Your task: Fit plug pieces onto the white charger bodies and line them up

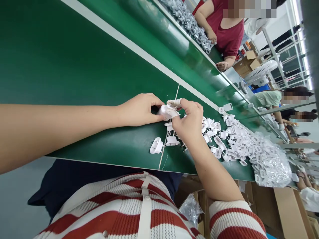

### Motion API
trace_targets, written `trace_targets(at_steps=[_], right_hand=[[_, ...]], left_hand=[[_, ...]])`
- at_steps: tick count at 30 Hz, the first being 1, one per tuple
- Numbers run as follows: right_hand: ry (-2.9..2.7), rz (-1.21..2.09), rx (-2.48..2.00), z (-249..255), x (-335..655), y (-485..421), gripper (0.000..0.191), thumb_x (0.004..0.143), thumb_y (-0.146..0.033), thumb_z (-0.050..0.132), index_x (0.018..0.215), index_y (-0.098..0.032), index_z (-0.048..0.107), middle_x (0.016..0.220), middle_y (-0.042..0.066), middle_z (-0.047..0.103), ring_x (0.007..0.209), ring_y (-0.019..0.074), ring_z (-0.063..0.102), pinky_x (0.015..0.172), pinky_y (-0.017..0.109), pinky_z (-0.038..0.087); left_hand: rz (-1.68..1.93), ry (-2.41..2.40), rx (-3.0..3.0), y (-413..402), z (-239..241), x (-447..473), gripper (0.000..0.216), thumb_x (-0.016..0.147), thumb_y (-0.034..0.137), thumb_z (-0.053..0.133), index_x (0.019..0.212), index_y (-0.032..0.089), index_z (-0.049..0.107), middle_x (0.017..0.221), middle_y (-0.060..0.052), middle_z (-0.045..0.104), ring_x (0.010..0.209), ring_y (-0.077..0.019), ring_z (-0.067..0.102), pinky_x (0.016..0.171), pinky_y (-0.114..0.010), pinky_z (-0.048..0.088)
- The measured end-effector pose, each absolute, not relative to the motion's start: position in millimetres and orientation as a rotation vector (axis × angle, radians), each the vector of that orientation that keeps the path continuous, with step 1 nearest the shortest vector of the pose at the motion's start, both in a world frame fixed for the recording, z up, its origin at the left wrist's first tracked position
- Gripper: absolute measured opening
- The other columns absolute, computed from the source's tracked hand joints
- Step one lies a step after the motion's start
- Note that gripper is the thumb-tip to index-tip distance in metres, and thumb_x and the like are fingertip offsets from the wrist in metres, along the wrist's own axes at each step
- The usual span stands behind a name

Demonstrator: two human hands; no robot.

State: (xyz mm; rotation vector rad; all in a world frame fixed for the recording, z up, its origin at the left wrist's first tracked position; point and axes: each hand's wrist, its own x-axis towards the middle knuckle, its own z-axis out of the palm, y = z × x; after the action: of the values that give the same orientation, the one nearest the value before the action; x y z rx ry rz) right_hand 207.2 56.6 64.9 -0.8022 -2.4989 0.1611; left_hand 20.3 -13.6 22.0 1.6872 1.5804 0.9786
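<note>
Between my two hands is a smooth white plug housing [164,112], held just above the green tabletop. My left hand [142,109] pinches its left side with thumb and fingers. From the right, my right hand [189,116] closes on its other end; white covers sit on the thumb and a fingertip. The fingers hide that end, so how any parts join there cannot be made out. Just below lies a white two-pin plug piece [156,146] on its side, with another plug piece [172,141] to its right.
A heap of white plug pieces [231,142] spreads to the right, up to a clear plastic bag [272,166] of more. Beyond a raised transparent divider [194,46], a person in a red shirt [230,36] works by another pile. Cardboard boxes [264,199] stand below the table edge.
</note>
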Motion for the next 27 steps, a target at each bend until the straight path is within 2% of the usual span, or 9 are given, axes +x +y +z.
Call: trace_targets(at_steps=[5, 8, 10, 12, 14, 16, 20, 24, 27], right_hand=[[-2.437, 0.254, -0.757, 61, 212, 56, 0.014, 0.083, -0.017, 0.068, 0.094, -0.025, 0.073, 0.089, 0.002, 0.077, 0.085, 0.0239, 0.068, 0.101, 0.050, 0.049], [-2.508, 0.467, -0.753, 68, 211, 63, 0.017, 0.084, -0.017, 0.069, 0.097, -0.026, 0.076, 0.089, 0.001, 0.074, 0.086, 0.0221, 0.067, 0.089, 0.042, 0.053], [-2.560, 0.541, -0.751, 75, 207, 67, 0.016, 0.081, -0.015, 0.069, 0.089, -0.025, 0.077, 0.082, 0.001, 0.066, 0.080, 0.0203, 0.063, 0.077, 0.036, 0.052], [-2.593, 0.509, -0.752, 80, 203, 71, 0.013, 0.077, -0.013, 0.068, 0.076, -0.024, 0.074, 0.073, -0.001, 0.056, 0.073, 0.0184, 0.056, 0.074, 0.035, 0.050], [-2.607, 0.458, -0.751, 84, 200, 73, 0.014, 0.075, -0.013, 0.068, 0.067, -0.024, 0.069, 0.068, -0.002, 0.050, 0.070, 0.0174, 0.051, 0.081, 0.039, 0.053], [-2.626, 0.449, -0.739, 85, 198, 74, 0.013, 0.074, -0.012, 0.068, 0.069, -0.024, 0.070, 0.068, -0.004, 0.051, 0.070, 0.0172, 0.051, 0.098, 0.048, 0.053], [-2.658, 0.427, -0.734, 84, 200, 72, 0.020, 0.074, -0.011, 0.067, 0.081, -0.028, 0.076, 0.071, -0.006, 0.055, 0.072, 0.0169, 0.058, 0.125, 0.064, 0.031], [-2.567, 0.352, -0.744, 73, 205, 66, 0.012, 0.081, -0.020, 0.075, 0.088, -0.029, 0.077, 0.075, -0.006, 0.059, 0.078, 0.0185, 0.065, 0.131, 0.068, 0.017], [-2.494, 0.387, -0.771, 59, 208, 61, 0.027, 0.088, -0.029, 0.076, 0.115, -0.033, 0.076, 0.091, -0.003, 0.071, 0.093, 0.0214, 0.071, 0.132, 0.068, 0.014]], left_hand=[[1.057, 1.536, 1.760, -14, 17, 22, 0.043, 0.084, 0.061, 0.065, 0.096, 0.022, 0.079, 0.098, -0.007, 0.074, 0.109, -0.0303, 0.066, 0.083, -0.036, 0.049], [1.052, 1.532, 1.766, -12, 16, 20, 0.040, 0.082, 0.059, 0.068, 0.093, 0.022, 0.078, 0.094, -0.006, 0.073, 0.102, -0.0285, 0.066, 0.081, -0.035, 0.048], [1.047, 1.538, 1.758, -11, 17, 19, 0.037, 0.080, 0.057, 0.070, 0.090, 0.022, 0.078, 0.091, -0.005, 0.072, 0.097, -0.0277, 0.067, 0.080, -0.035, 0.048], [1.057, 1.540, 1.752, -11, 19, 18, 0.035, 0.080, 0.056, 0.071, 0.089, 0.022, 0.077, 0.089, -0.005, 0.071, 0.095, -0.0276, 0.067, 0.080, -0.036, 0.048], [1.075, 1.541, 1.754, -11, 19, 19, 0.034, 0.080, 0.054, 0.071, 0.089, 0.023, 0.077, 0.088, -0.005, 0.071, 0.096, -0.0280, 0.066, 0.081, -0.036, 0.048], [1.083, 1.545, 1.751, -11, 19, 19, 0.033, 0.080, 0.054, 0.071, 0.087, 0.022, 0.077, 0.088, -0.005, 0.071, 0.097, -0.0283, 0.066, 0.082, -0.036, 0.048], [1.069, 1.560, 1.729, -11, 19, 22, 0.036, 0.080, 0.055, 0.068, 0.086, 0.020, 0.076, 0.090, -0.007, 0.071, 0.098, -0.0297, 0.066, 0.083, -0.038, 0.049], [1.075, 1.537, 1.740, -12, 17, 24, 0.038, 0.082, 0.055, 0.065, 0.088, 0.019, 0.076, 0.095, -0.009, 0.073, 0.104, -0.0309, 0.065, 0.088, -0.041, 0.051], [1.076, 1.499, 1.744, -13, 17, 22, 0.038, 0.083, 0.055, 0.064, 0.094, 0.020, 0.077, 0.101, -0.009, 0.075, 0.112, -0.0324, 0.065, 0.092, -0.041, 0.052]])
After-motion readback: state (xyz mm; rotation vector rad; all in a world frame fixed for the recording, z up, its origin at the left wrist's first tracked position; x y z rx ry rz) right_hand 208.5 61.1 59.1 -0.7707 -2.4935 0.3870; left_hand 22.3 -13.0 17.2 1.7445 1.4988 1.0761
